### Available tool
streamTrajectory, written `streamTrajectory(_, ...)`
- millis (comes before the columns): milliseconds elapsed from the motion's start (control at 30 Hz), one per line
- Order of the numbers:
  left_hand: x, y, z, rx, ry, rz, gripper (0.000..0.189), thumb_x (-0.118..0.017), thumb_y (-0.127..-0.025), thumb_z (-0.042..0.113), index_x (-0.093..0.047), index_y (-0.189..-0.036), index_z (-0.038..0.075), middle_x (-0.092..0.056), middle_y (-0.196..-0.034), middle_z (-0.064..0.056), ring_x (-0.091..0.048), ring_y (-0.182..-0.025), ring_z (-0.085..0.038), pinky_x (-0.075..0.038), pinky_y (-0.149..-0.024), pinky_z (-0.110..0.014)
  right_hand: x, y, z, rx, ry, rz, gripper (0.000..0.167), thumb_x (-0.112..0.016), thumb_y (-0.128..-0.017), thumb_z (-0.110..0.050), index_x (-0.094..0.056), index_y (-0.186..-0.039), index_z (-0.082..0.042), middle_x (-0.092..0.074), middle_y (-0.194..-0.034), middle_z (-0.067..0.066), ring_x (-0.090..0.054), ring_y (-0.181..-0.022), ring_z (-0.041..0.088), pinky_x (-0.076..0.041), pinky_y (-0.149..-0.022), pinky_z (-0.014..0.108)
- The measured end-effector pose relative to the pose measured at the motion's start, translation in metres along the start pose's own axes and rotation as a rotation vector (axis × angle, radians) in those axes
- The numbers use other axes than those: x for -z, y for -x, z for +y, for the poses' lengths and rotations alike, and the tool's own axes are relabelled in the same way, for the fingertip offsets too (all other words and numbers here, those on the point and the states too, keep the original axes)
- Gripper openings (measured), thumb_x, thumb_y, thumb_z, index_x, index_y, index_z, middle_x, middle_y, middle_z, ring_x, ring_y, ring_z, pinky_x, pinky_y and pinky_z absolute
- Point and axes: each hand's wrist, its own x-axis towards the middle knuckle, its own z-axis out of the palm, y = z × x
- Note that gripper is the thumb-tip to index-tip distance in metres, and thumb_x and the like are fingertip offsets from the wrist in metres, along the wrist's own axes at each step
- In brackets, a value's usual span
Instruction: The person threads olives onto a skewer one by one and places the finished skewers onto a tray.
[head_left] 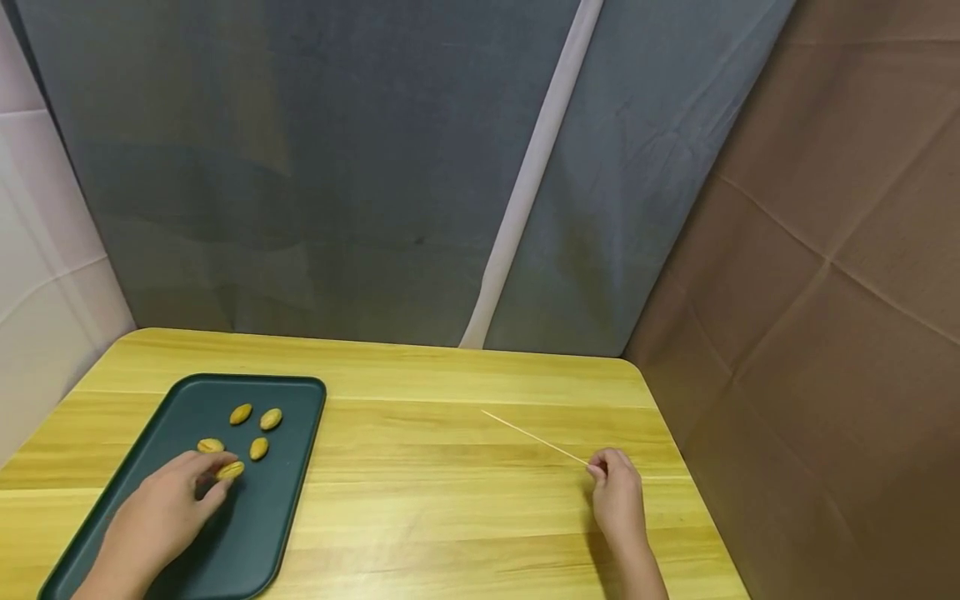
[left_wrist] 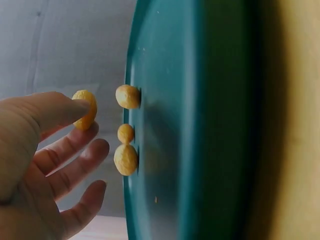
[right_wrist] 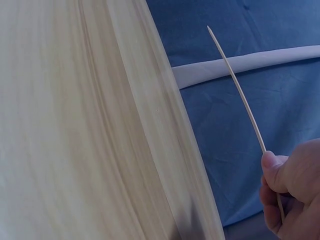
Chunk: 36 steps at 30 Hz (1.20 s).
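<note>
My left hand point(head_left: 161, 508) pinches a wrinkled yellow oval fruit point(head_left: 230, 471) between thumb and fingertips, held up over the dark green tray point(head_left: 255, 533). In the left wrist view that fruit point(left_wrist: 86, 109) sits at the thumb tip, while the other fingers are loosely spread. Several similar fruits point(head_left: 271, 418) lie on the tray just beyond the hand. Over the right part of the table, my right hand point(head_left: 618, 496) grips a thin bamboo skewer point(head_left: 534, 437) near one end. Its pointed tip point(right_wrist: 209, 28) slants away up and to the left; the gripped end is partly hidden by fingers.
The tray with its raised rim point(head_left: 318, 417) takes up the left side of the wooden table point(head_left: 420, 483). Grey cloth point(head_left: 375, 208) with a pale strip point(head_left: 528, 179) hangs behind the table. Brown cloth point(head_left: 847, 333) stands on the right and white cloth point(head_left: 52, 275) on the left.
</note>
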Motion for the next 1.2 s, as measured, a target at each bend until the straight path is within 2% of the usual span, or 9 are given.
streamTrajectory(333, 0.0, -0.004, 0.014, -0.082, 0.028, 0.026, 0.033, -0.079, -0.086, 0.013, -0.072, -0.116, 0.002, -0.068, -0.097, -0.01, -0.067, -0.085, -0.03, -0.053, -0.07, -0.053, -0.002, -0.001, -0.003, 0.027, -0.002, -0.026, 0.009, -0.069, -0.092, 0.004, -0.063, -0.089, -0.002, -0.061, -0.091, 0.007, -0.059, -0.08, 0.02, -0.054, -0.068, 0.033)
streamTrajectory(533, 0.001, -0.007, 0.022, -0.087, 0.033, 0.019, 0.034, -0.08, -0.087, 0.014, -0.072, -0.117, 0.002, -0.068, -0.105, -0.015, -0.066, -0.087, -0.031, -0.053, -0.072, -0.054, -0.002, -0.002, -0.005, 0.037, -0.008, -0.018, 0.01, -0.07, -0.091, 0.004, -0.062, -0.089, -0.002, -0.059, -0.089, 0.006, -0.058, -0.078, 0.019, -0.053, -0.067, 0.032)
streamTrajectory(700, 0.002, -0.009, 0.024, -0.116, 0.034, 0.016, 0.033, -0.08, -0.087, 0.014, -0.073, -0.117, 0.003, -0.068, -0.103, -0.012, -0.065, -0.086, -0.028, -0.052, -0.07, -0.049, -0.004, -0.001, -0.005, 0.023, -0.017, -0.045, 0.009, -0.069, -0.092, 0.003, -0.062, -0.09, -0.001, -0.058, -0.089, 0.006, -0.057, -0.078, 0.019, -0.053, -0.067, 0.031)
streamTrajectory(1033, 0.001, -0.012, 0.027, -0.123, 0.062, -0.032, 0.03, -0.079, -0.088, 0.013, -0.073, -0.116, 0.004, -0.069, -0.098, -0.007, -0.067, -0.088, -0.03, -0.052, -0.076, -0.056, -0.008, 0.001, -0.008, 0.053, -0.018, -0.039, 0.01, -0.071, -0.091, 0.002, -0.062, -0.088, -0.001, -0.059, -0.089, 0.005, -0.057, -0.078, 0.018, -0.052, -0.066, 0.03)
streamTrajectory(1200, 0.001, -0.015, 0.03, -0.136, 0.073, -0.04, 0.029, -0.079, -0.088, 0.014, -0.073, -0.116, 0.007, -0.07, -0.105, -0.009, -0.068, -0.089, -0.03, -0.054, -0.074, -0.055, -0.009, 0.001, -0.009, 0.064, -0.015, -0.03, 0.012, -0.071, -0.09, 0.003, -0.062, -0.087, -0.003, -0.058, -0.087, 0.004, -0.056, -0.078, 0.018, -0.051, -0.066, 0.03)
